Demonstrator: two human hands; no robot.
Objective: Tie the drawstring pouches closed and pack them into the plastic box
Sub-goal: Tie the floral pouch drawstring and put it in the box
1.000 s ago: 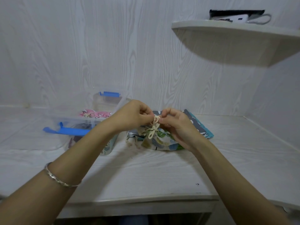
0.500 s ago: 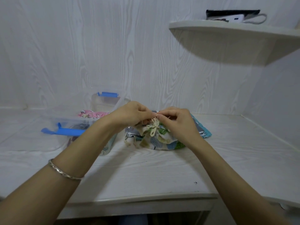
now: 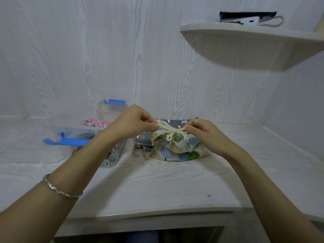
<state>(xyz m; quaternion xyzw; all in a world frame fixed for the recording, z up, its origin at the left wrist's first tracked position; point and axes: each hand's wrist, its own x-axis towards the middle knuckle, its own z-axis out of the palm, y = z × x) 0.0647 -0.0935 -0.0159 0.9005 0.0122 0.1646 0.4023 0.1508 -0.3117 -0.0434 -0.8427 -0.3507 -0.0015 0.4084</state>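
A: Where is the pouch at this moment?
B: The tree-print pouch [image 3: 175, 149] lies on the white table [image 3: 157, 186], under both hands; its mouth is gathered, and a cream cord [image 3: 173, 132] runs across it.
A: And the hands, how are they?
B: The left hand [image 3: 133, 123] pinches the left end of the cord between thumb and fingers; the right hand [image 3: 203, 132] pinches the right end in the same way; the cord is stretched between them, with a knot and a small loop in the middle.
A: And the box?
B: The clear plastic box [image 3: 73, 128] stands just to the left of the pouch; its blue latch [image 3: 68, 141] points to the left; a pink pouch [image 3: 96, 123] shows above the rim.
A: Anything else nearby?
B: A grey pouch [image 3: 173, 122] lies behind the tree-print one, touching it; a silver bracelet [image 3: 61, 190] sits on the left wrist.
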